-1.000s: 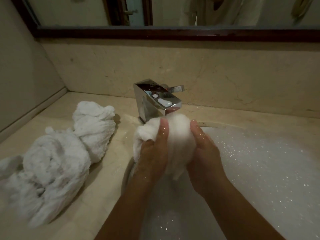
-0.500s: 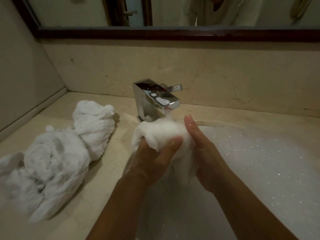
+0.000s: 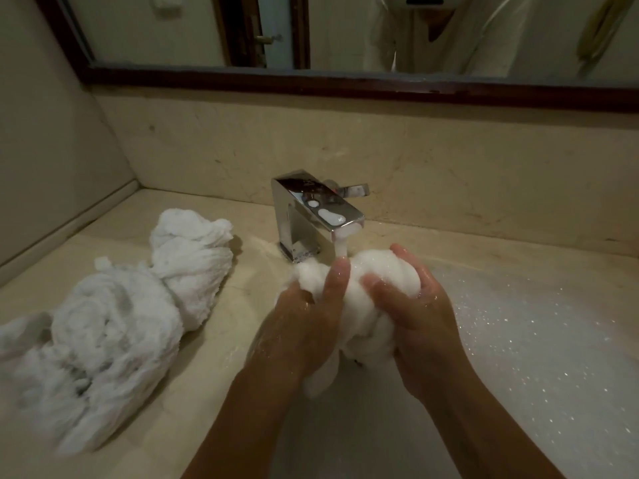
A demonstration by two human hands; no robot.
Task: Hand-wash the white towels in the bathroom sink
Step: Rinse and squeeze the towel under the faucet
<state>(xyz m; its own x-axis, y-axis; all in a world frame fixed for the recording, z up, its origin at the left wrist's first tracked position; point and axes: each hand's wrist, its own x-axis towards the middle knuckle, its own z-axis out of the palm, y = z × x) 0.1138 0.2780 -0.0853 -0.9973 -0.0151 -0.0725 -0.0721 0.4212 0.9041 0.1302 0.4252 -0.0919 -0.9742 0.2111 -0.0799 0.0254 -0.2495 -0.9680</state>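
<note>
White towel (image 3: 375,280), bunched into a sudsy ball, sits right under the spout of the faucet (image 3: 311,216), where a stream of water (image 3: 340,245) falls onto it. The left hand (image 3: 304,326) and right hand (image 3: 415,316) each curl their fingers round it, squeezing from either side. The sink (image 3: 536,340) below the faucet is full of foam, and anything beneath is hidden. Left of the faucet, twisted towels (image 3: 114,323) lie heaped on the bench (image 3: 214,340). With water running, suds could spill over the rim, or the slick ball could slip free.
</note>
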